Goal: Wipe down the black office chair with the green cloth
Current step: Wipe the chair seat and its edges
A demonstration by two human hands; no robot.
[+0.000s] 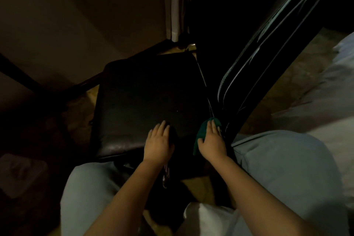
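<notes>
Fingers of the right hand [211, 142] lie straight on the green cloth [200, 133], pressing it onto the right edge of the black office chair [145, 97] seat; the left hand [158, 142] rests flat and released just beside it.

Both bare forearms [122, 197] reach forward and down, side by side. The left hand [158, 142] lies flat, palm down, fingers straight and together. The right hand [211, 141] is flat too, fingers extended, thumb splayed inward.
</notes>
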